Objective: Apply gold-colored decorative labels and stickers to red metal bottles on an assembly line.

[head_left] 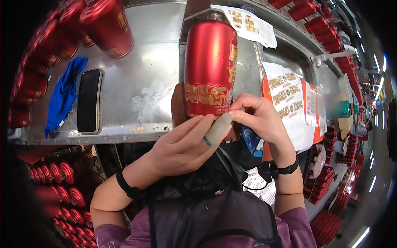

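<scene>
The tall red bottle [210, 68] stood upright at the near edge of the steel counter [144, 95], where the left hand [184, 146] curled against its base, seemingly to steady it, while the right hand [256, 118] pinched something at its gold band.

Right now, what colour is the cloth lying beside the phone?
The cloth is blue, clearest in the head view, lying left of the black phone.
</scene>
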